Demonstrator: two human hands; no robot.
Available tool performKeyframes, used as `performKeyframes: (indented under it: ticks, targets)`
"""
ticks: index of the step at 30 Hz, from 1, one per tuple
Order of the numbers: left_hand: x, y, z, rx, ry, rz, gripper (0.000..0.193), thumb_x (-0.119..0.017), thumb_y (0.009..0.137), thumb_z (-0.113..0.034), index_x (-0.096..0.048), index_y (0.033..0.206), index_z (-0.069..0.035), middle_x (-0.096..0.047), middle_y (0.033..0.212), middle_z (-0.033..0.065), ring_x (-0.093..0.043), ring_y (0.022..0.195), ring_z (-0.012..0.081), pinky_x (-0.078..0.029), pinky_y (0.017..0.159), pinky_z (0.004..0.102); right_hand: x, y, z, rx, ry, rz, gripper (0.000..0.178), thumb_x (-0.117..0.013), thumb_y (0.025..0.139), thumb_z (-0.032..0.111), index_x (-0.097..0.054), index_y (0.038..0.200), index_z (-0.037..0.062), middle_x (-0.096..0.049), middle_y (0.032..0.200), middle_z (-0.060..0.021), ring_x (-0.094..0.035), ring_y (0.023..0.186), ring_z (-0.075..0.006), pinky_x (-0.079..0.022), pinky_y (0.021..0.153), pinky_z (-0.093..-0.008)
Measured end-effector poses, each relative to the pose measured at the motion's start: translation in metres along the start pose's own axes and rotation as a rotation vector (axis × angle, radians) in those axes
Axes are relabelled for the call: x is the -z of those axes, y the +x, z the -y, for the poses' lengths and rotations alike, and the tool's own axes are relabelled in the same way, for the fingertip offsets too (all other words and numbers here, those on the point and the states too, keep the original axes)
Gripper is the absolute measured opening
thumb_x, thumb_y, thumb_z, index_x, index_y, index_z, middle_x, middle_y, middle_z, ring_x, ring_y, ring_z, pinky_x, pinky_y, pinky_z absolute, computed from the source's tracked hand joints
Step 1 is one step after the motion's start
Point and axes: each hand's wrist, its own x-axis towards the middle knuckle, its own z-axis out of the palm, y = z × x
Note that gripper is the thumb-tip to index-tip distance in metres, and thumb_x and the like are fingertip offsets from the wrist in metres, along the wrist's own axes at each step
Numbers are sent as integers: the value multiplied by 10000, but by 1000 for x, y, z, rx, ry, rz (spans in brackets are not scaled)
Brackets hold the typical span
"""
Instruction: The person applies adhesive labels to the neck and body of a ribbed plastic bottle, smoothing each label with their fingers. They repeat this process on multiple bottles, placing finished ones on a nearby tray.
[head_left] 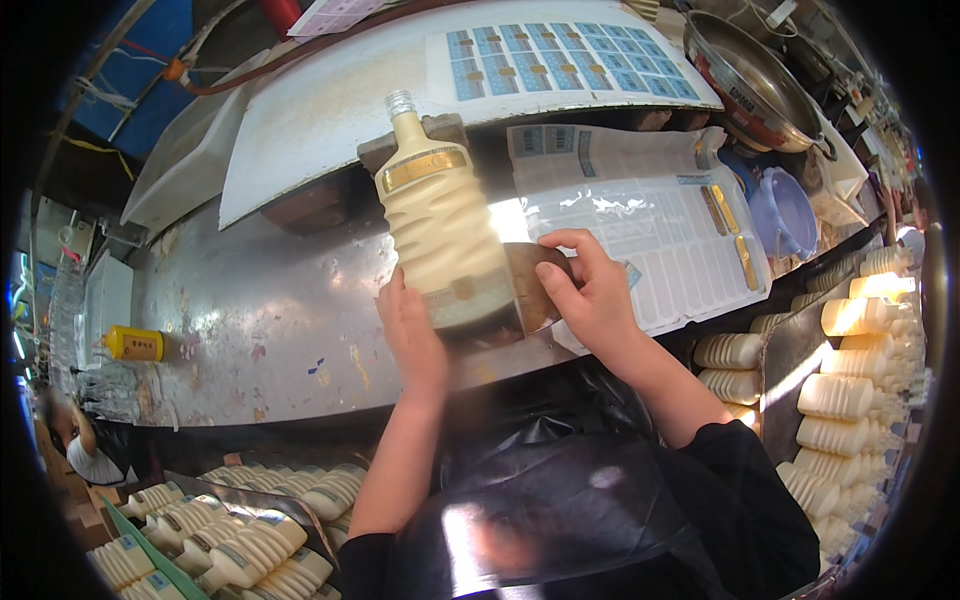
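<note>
- The cream bottle (435, 225) lies just above mid-view over the bench (260, 345), neck toward eleven o'clock, by a dark block (448, 130).
- Left hand (413, 335): fingers rest against its lower side at seven o'clock; keep them firm to prevent rolling.
- Right hand (597, 292): fingers narrow, pinching a dark flat piece (538, 285) at four o'clock; best held level against the curve, with even, gentle pressure.

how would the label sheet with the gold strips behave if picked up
The label sheet would probably flop, since its far edge ripples; it looks thin, so likely light; and its bright glare suggests a slick, maybe slippery surface.
</note>
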Motion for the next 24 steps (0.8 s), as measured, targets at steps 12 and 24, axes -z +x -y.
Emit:
performKeyframes:
  ticks: [12,24]
  targets:
    - [6,-13,-11,177,-276,89,465,-501,1085,-215,-459,1483,21,-527,1452,123,-506,1319,205,-358,1154,361,-19,31,-18,282,-104,-186,269,-719,934,48,-670,1198,38,-741,1053,-133,-717,883,-227,-553,785,-314]
    - [16,-7,-19,274,-544,142,450,-573,1043,-134,-508,1451,45,-591,1416,140,-557,1291,205,-432,1096,350,-15,-3,43,833,-438,-64,309,-689,756,12,-721,1059,63,-747,1071,-82,-722,951,-233,-489,808,-344]
